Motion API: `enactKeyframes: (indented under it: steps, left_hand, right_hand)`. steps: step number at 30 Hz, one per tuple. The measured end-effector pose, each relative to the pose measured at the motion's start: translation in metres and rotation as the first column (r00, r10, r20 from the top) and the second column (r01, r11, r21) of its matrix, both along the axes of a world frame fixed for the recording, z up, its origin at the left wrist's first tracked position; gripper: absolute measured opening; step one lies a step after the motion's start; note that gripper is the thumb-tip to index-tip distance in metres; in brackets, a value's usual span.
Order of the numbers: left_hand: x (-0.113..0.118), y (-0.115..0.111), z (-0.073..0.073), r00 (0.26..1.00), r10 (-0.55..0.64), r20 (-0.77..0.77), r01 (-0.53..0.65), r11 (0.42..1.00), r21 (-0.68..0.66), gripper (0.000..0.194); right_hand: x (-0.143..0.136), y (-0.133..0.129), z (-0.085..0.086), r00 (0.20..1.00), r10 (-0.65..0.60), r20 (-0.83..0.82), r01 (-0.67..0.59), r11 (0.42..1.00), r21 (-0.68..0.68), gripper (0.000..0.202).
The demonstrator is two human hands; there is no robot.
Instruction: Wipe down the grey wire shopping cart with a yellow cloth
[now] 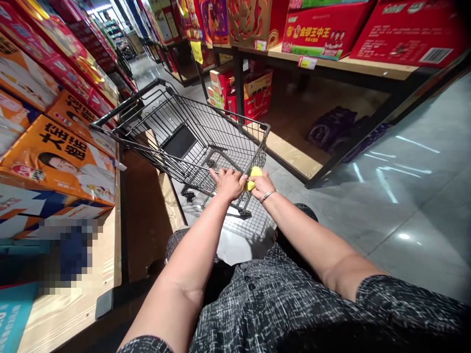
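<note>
A black wire shopping cart [221, 113] stands in the aisle in front of me, its near end close to my knees. My left hand [230, 185] rests on the cart's near rim, its fingers bent over the bar and the little finger lifted. Close beside it, at the near corner, my right hand [263, 185] grips a yellow cloth [255, 171] pressed against the rim. Part of the cloth is hidden under the fingers. A dark panel [179, 141] sits inside the cart towards its handle [125, 100].
Orange boxes [69, 152] are stacked on a wooden shelf [84, 274] at the left. On the right, a black-framed shelf [281, 152] carries red boxes [324, 32], with purple packs [331, 127] below. Shiny grey floor [415, 196] stretches away to the right.
</note>
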State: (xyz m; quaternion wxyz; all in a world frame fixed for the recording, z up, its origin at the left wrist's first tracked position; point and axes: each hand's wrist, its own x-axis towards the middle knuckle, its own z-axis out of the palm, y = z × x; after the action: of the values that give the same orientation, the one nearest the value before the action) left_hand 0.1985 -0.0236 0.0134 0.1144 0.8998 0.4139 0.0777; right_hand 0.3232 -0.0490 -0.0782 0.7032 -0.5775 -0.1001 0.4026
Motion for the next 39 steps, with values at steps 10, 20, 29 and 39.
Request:
enactKeyframes:
  steps: [10,20,29,39]
  left_hand:
    - [-0.021,-0.005,-0.010,0.982,-0.009,0.186,0.013,1.000,-0.023,0.035]
    - [-0.033,-0.004,-0.015,0.978,-0.034,0.208,0.040,0.999,-0.027,0.040]
    - [-0.032,-0.003,-0.021,0.970,-0.054,0.238,0.070,0.996,-0.058,0.036]
    - [-0.059,0.025,-0.016,0.964,-0.095,0.250,0.111,0.992,-0.052,0.034]
  right_hand:
    - [0.044,0.014,0.049,0.465,0.044,0.884,0.083,0.992,-0.092,0.064]
    - [0.115,0.045,0.085,-0.131,0.458,0.879,-0.121,0.873,-0.473,0.030]
    - [0.094,0.064,0.086,-0.506,0.616,0.604,-0.160,0.621,-0.768,0.024]
    - [0.067,0.061,0.089,-0.409,0.667,0.623,-0.117,0.639,-0.760,0.015]
